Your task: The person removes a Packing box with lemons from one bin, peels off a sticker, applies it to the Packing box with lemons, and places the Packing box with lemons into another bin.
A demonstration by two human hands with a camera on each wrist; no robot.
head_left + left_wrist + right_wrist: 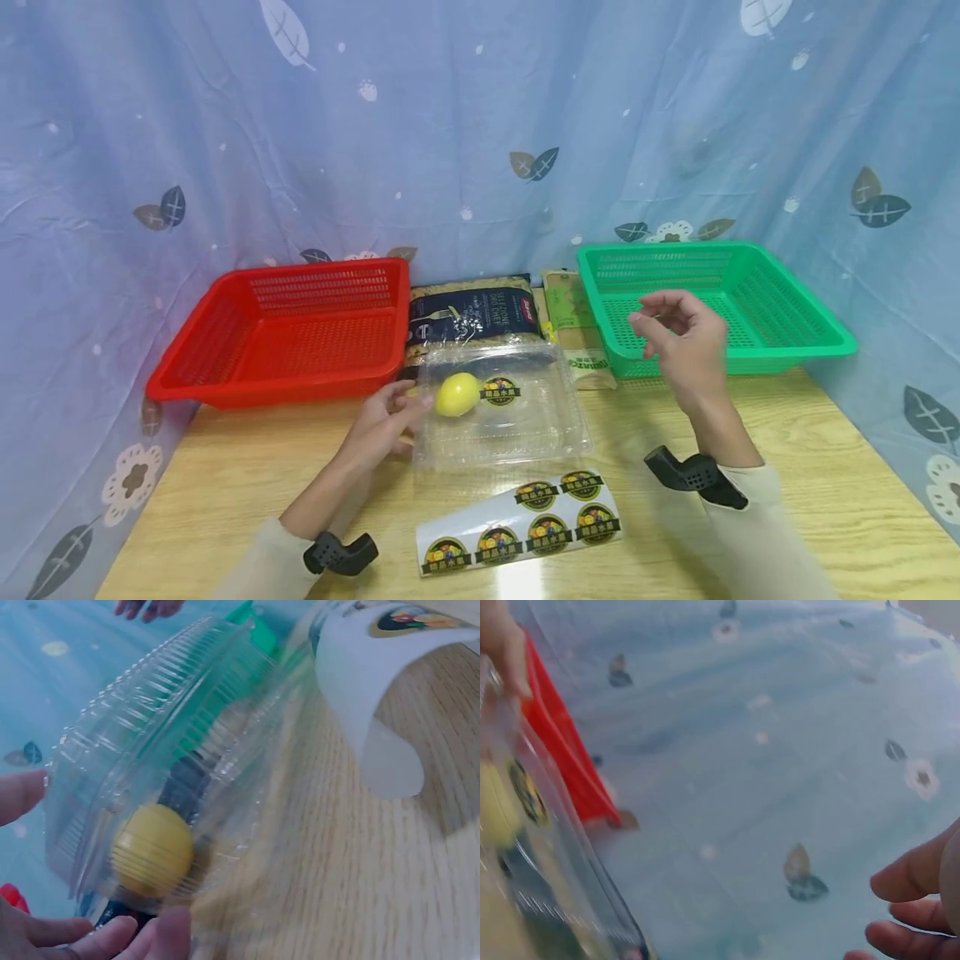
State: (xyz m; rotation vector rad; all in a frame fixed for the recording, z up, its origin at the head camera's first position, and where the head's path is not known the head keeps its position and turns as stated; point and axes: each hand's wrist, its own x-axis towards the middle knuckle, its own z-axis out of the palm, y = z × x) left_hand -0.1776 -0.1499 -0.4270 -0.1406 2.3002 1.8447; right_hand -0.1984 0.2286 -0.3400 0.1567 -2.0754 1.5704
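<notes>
A clear plastic clamshell box lies in the middle of the wooden table, a yellow lemon visible through its plastic. On its top is a round black-and-gold fruit sticker. My left hand is at the box's left end, fingers loosely bent. Seen from the left wrist, the thumb is near one corner of the box and the other fingers are beside its lower edge, apart from the thumb. My right hand is raised in front of the green basket, holding nothing, fingers loosely curled.
In front of the box lies a sheet of round stickers, its end curled up. A red basket stands left, a green basket right. Between them are a dark pasta bag and a brown-green packet. A blue curtain hangs behind.
</notes>
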